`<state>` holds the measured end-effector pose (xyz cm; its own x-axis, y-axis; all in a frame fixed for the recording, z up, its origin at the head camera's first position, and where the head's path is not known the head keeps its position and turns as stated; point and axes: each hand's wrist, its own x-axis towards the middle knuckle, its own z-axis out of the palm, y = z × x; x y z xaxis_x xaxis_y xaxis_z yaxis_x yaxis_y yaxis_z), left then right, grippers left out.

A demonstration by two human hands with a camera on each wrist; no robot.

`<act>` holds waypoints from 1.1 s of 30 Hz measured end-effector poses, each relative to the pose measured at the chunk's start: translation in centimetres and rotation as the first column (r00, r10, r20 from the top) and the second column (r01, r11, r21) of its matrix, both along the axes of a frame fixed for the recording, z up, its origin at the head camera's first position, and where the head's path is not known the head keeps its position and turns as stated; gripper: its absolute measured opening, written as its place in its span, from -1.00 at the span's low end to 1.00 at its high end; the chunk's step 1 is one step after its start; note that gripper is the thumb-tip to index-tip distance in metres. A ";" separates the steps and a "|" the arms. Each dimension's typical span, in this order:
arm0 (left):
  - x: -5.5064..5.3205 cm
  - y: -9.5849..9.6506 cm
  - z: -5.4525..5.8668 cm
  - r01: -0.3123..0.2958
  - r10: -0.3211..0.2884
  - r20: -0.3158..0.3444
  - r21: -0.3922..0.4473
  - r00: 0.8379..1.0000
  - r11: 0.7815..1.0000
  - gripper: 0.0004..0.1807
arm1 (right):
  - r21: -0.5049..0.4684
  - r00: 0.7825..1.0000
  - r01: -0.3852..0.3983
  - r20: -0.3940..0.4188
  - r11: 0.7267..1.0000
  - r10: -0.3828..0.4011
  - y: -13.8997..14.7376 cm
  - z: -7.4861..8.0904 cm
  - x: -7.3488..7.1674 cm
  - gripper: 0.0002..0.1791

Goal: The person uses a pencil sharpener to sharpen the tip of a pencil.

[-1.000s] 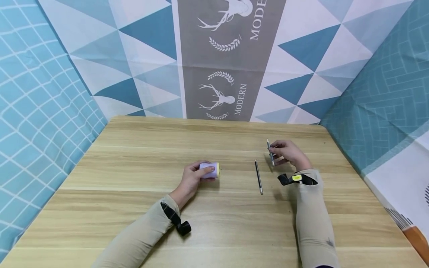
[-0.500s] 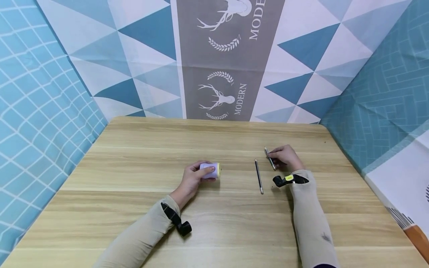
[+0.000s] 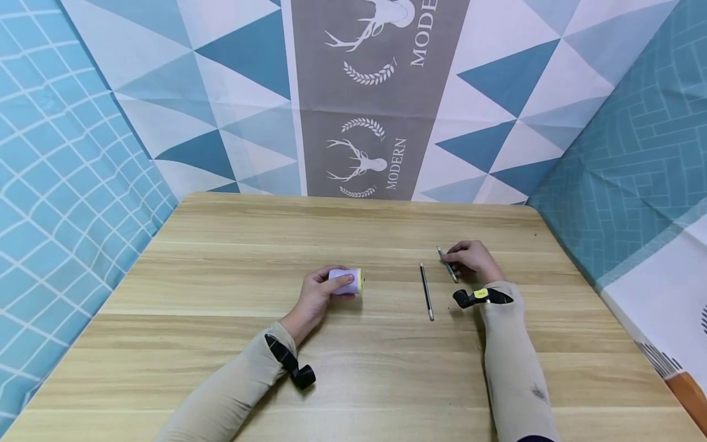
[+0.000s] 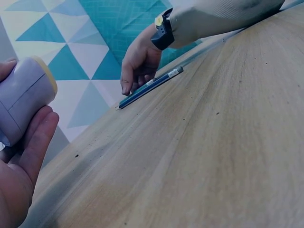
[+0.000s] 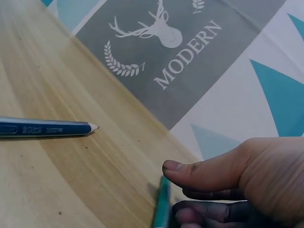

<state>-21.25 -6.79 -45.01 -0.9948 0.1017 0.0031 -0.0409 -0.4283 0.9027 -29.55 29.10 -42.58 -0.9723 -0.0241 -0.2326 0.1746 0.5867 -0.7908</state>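
In the head view my left hand (image 3: 320, 294) grips a small lilac cylinder (image 3: 340, 281) with a yellow end that faces right. The left wrist view shows the cylinder (image 4: 26, 99) between thumb and fingers, above the wooden surface. To the right, my right hand (image 3: 471, 259) pinches a green pencil (image 3: 447, 264) low over the table. Its thumb presses the pencil (image 5: 163, 202) in the right wrist view, and the curled fingers are partly behind it. A dark blue pencil (image 3: 426, 291) lies on the table between the two hands, its sharpened tip (image 5: 93, 128) pointing away from me.
The wooden table (image 3: 232, 245) reaches back to a patterned cloth wall (image 3: 359, 98). Blue cloth (image 3: 72, 153) hangs at the left side and teal cloth (image 3: 641, 153) at the right. Black straps with small cameras sit on both sleeves.
My right hand has brought the green pencil down toward the table and slightly nearer to me, tilting it more. The left hand, the cylinder and the blue pencil stay put.
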 end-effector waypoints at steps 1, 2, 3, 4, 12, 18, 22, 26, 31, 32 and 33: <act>0.0 0.0 0.0 -0.001 0.001 0.002 0.000 1.000 1.000 -0.79 | 0.008 1.000 -0.009 0.000 1.000 0.009 0.1 0.1 0.0 -0.58; 0.0 -0.1 0.0 -0.003 0.003 0.004 -0.001 1.000 1.000 -0.80 | 0.021 1.000 -0.016 0.006 1.000 0.016 0.1 0.2 0.1 -0.57; 0.0 -0.1 0.0 -0.004 0.004 0.006 -0.002 1.000 1.000 -0.80 | 0.032 1.000 -0.022 0.006 0.999 0.022 0.1 0.5 0.1 -0.56; 0.0 -0.1 0.0 -0.004 0.004 0.010 0.000 1.000 1.000 -0.79 | 0.038 1.000 -0.023 0.008 0.999 0.022 0.1 0.9 0.3 -0.55; 0.0 0.0 0.1 -0.007 0.007 0.019 0.004 1.000 1.000 -0.80 | 0.121 0.965 -0.253 0.109 0.960 0.241 -2.6 4.1 2.3 -0.60; 0.1 -0.1 0.0 -0.014 0.014 0.016 0.014 1.000 1.000 -0.80 | 0.222 0.906 -0.404 0.232 0.887 0.355 -5.0 3.2 3.1 -0.66; 0.1 0.0 -0.1 -0.010 0.010 0.011 0.022 1.000 1.000 -0.80 | 0.258 0.911 -0.397 0.228 0.881 0.343 -6.3 2.7 3.3 -0.69; 0.0 -0.1 -0.1 -0.007 0.006 0.014 0.025 1.000 1.000 -0.80 | 0.299 0.927 -0.368 0.194 0.880 0.322 -7.0 2.6 3.5 -0.79; 0.0 -0.1 -0.1 -0.006 0.005 0.011 0.024 1.000 1.000 -0.81 | 0.312 0.929 -0.366 0.183 0.877 0.322 -7.3 2.7 3.5 -0.87; 0.0 -0.1 0.0 -0.007 0.007 0.010 0.024 1.000 1.000 -0.81 | 0.313 0.926 -0.375 0.180 0.873 0.333 -7.3 2.8 3.5 -0.87; 0.0 -0.1 0.0 -0.008 0.008 0.010 0.025 1.000 1.000 -0.81 | 0.312 0.924 -0.380 0.179 0.871 0.339 -7.3 2.9 3.5 -0.88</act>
